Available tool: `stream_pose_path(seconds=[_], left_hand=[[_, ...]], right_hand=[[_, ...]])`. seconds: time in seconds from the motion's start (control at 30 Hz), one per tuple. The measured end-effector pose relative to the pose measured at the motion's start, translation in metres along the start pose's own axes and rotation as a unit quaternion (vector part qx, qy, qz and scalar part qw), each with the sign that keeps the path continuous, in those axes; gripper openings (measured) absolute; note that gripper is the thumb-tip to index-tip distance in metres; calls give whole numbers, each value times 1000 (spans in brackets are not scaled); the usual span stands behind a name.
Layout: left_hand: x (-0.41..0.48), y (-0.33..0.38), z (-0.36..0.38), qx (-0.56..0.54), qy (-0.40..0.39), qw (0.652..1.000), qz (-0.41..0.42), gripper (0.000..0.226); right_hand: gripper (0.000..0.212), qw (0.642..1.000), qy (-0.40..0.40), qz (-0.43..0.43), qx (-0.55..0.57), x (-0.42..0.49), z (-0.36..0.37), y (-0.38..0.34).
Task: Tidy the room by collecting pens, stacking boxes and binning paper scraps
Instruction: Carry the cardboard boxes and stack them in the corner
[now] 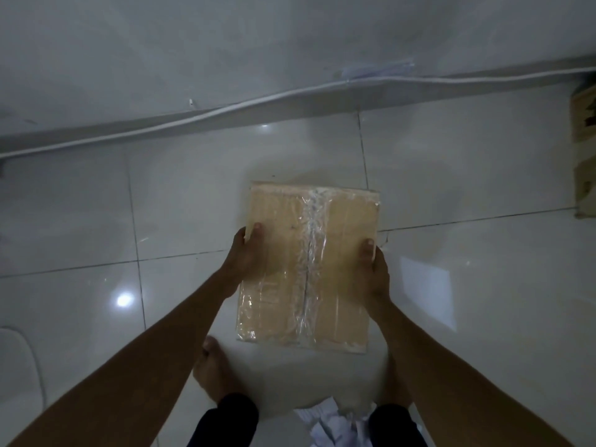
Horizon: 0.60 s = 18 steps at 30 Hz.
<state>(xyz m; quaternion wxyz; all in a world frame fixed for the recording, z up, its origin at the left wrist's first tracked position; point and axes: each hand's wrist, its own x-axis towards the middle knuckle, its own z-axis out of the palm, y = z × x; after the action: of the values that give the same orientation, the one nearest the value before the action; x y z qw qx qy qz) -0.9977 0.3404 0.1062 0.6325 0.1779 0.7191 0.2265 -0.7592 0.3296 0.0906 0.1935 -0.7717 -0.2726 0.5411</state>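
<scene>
Taped box (pixel 308 269): held level over the floor (pixel 96 221), gripped at opposite edges by left hand (pixel 246 253) and right hand (pixel 375 269), thumbs on top, likely for even carrying. Paper scraps (pixel 332 427): nearside of box.

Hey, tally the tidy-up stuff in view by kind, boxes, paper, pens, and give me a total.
Cardboard boxes: 2, the taped box held by the left hand and right hand, plus the box at the right edge
Flat white sheet: 1
Crumpled paper heap: 1, single scraps too bunched to count
Pens: 0 seen
Total: 4
</scene>
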Motion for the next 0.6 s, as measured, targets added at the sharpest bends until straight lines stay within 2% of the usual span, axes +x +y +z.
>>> stream_pose_path(seconds=[0.1,0.23,0.4,0.6], left_hand=[[-2,-7,-2,5,-17,1000,6,50],[-3,-14,-7,5,-34,999,20,54],[-4,-26,-11,17,-37,999,0,48],[0,-29,-7,14,-25,999,-20,52]], right_hand=[[52,1000,6,-5,-13,-1,1,2],[62,999,25,11,-31,2,2,6],[87,993,74,9,-96,1,12,9],[91,993,61,35,-99,2,11,4]])
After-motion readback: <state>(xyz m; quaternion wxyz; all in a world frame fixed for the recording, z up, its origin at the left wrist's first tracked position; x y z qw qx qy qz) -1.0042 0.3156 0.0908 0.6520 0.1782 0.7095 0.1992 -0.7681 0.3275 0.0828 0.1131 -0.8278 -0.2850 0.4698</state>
